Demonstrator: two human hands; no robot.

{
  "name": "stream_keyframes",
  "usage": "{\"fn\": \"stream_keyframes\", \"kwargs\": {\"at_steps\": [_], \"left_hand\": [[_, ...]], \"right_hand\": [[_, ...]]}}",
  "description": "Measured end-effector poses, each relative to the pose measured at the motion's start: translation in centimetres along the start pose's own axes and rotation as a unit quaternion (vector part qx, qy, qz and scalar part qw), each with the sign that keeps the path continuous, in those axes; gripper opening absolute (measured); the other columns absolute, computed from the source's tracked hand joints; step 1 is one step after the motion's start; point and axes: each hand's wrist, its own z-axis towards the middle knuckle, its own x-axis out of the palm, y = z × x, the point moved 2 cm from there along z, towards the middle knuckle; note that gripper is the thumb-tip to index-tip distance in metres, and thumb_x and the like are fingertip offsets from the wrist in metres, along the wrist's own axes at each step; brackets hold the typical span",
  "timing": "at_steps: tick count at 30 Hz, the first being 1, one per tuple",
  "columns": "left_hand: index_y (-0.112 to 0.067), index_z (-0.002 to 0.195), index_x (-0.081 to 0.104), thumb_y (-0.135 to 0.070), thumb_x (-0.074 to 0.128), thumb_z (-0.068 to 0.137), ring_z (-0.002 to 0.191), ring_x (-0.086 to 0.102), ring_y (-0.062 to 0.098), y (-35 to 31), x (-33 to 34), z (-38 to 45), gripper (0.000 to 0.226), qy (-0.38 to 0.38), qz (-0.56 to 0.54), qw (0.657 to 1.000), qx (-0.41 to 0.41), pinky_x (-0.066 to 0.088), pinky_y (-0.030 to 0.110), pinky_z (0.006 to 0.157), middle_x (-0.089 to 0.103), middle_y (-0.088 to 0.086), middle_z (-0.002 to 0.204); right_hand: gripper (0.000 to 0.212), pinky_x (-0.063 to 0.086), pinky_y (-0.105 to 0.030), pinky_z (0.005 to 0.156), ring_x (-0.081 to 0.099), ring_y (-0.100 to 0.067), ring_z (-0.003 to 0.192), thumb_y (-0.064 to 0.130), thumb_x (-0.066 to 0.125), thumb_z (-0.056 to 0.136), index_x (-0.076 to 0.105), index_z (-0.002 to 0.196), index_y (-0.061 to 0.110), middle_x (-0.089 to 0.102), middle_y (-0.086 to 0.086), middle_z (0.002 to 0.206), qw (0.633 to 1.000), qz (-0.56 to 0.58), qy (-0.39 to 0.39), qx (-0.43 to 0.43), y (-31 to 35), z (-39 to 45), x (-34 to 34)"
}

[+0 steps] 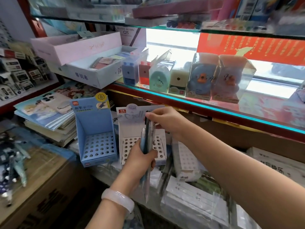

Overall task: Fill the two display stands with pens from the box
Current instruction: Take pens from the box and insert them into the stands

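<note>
The left hand (140, 156) grips a bundle of pens (147, 146). The right hand (166, 119) pinches one pen's top, just above the white stand (130, 129); the blue stand (96, 129) sits left of both.

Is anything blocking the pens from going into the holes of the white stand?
Nothing visible does. The left hand holds the pens just above the white stand, whose holes look empty; the right hand pinches their tops.

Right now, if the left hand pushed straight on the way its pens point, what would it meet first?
Probably the right hand, which already pinches the pens' upper ends; beyond it stands the white display stand's back card. Depth is uncertain.
</note>
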Motion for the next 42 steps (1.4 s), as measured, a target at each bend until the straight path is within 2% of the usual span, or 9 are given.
{"fn": "stream_keyframes", "kwargs": {"at_steps": [4, 7, 9, 13, 17, 19, 26, 34, 42], "left_hand": [[-0.017, 0.103, 0.050, -0.004, 0.053, 0.089, 0.052, 0.050, 0.014, 0.8, 0.1, -0.1, 0.019, 0.012, -0.001, 1.000, -0.027, 0.045, 0.024, 0.048, 0.054, 0.008, 0.069], [-0.016, 0.108, 0.050, -0.007, 0.053, 0.091, 0.054, 0.051, 0.014, 1.0, 0.0, 0.3, 0.019, -0.002, -0.014, 1.000, -0.028, 0.045, 0.025, 0.049, 0.055, 0.007, 0.070], [-0.014, 0.107, 0.051, -0.012, 0.053, 0.092, 0.055, 0.051, 0.013, 0.8, -0.2, 0.6, 0.015, -0.020, -0.047, 0.998, -0.030, 0.046, 0.024, 0.049, 0.055, 0.006, 0.072], [-0.009, 0.104, 0.051, -0.015, 0.051, 0.094, 0.057, 0.050, 0.014, 0.6, -0.2, 0.9, 0.011, -0.040, -0.113, 0.992, -0.037, 0.046, 0.026, 0.053, 0.053, 0.006, 0.073], [-0.008, 0.100, 0.050, -0.012, 0.047, 0.095, 0.056, 0.048, 0.015, 0.5, 0.0, 1.1, 0.007, -0.053, -0.126, 0.990, -0.036, 0.045, 0.027, 0.052, 0.052, 0.007, 0.071], [-0.008, 0.099, 0.050, -0.012, 0.046, 0.095, 0.055, 0.048, 0.015, 0.4, 0.0, 1.2, 0.006, -0.055, -0.125, 0.990, -0.033, 0.045, 0.026, 0.052, 0.052, 0.007, 0.071], [-0.008, 0.098, 0.050, -0.011, 0.046, 0.095, 0.055, 0.048, 0.015, 0.1, 0.2, 1.4, 0.006, -0.054, -0.124, 0.990, -0.025, 0.044, 0.027, 0.052, 0.052, 0.007, 0.070], [-0.011, 0.094, 0.051, -0.011, 0.048, 0.095, 0.053, 0.048, 0.013, 0.3, 0.0, 1.6, 0.004, -0.065, -0.137, 0.988, -0.024, 0.045, 0.022, 0.046, 0.052, 0.005, 0.068], [-0.012, 0.090, 0.051, -0.010, 0.050, 0.093, 0.050, 0.048, 0.012, 0.4, 0.0, 1.6, 0.003, -0.057, -0.130, 0.990, -0.016, 0.046, 0.020, 0.044, 0.052, 0.005, 0.066]], "right_hand": [[0.019, 0.054, -0.022, 0.069, 0.059, -0.010, 0.074, 0.027, 0.048, 0.097, 0.059, 0.092, 0.012, 0.062, -0.003, 0.085, 0.966, 0.195, -0.156, -0.068, 1.8, -0.1, -3.6], [0.020, 0.054, -0.015, 0.056, 0.062, -0.007, 0.062, 0.024, 0.047, 0.098, 0.056, 0.094, 0.006, 0.064, -0.007, 0.080, 0.940, 0.023, -0.299, -0.166, 1.9, -0.2, -7.5], [0.018, 0.054, -0.015, 0.057, 0.064, -0.005, 0.059, 0.023, 0.050, 0.096, 0.056, 0.094, 0.006, 0.065, -0.006, 0.078, 0.915, -0.118, -0.327, -0.205, 0.6, -0.6, -8.9], [0.017, 0.047, -0.013, 0.059, 0.062, -0.009, 0.065, 0.022, 0.051, 0.096, 0.058, 0.095, 0.006, 0.062, -0.002, 0.078, 0.888, -0.284, -0.315, -0.178, -3.3, -1.1, -9.5], [0.019, 0.056, -0.038, 0.075, 0.065, -0.018, 0.082, 0.023, 0.049, 0.097, 0.058, 0.102, 0.006, 0.065, -0.008, 0.090, 0.920, -0.281, -0.262, -0.080, -6.8, 0.2, -9.2], [0.016, 0.056, -0.042, 0.077, 0.065, -0.018, 0.084, 0.021, 0.049, 0.097, 0.057, 0.102, 0.008, 0.065, -0.007, 0.091, 0.931, -0.264, -0.247, -0.060, -7.6, 0.6, -8.7], [0.019, 0.050, -0.028, 0.073, 0.061, -0.017, 0.085, 0.020, 0.047, 0.098, 0.054, 0.111, 0.009, 0.063, -0.007, 0.098, 0.909, -0.328, -0.248, -0.070, -7.7, 1.4, -7.8], [0.022, 0.049, -0.027, 0.074, 0.064, -0.021, 0.091, 0.020, 0.047, 0.098, 0.054, 0.115, 0.009, 0.064, -0.008, 0.101, 0.891, -0.370, -0.252, -0.078, -7.8, 1.4, -7.5], [0.012, 0.036, -0.022, 0.059, 0.055, -0.016, 0.074, 0.017, 0.048, 0.098, 0.048, 0.086, 0.012, 0.049, 0.001, 0.074, 0.907, -0.359, -0.219, -0.002, -9.6, 2.7, -7.1]]}}
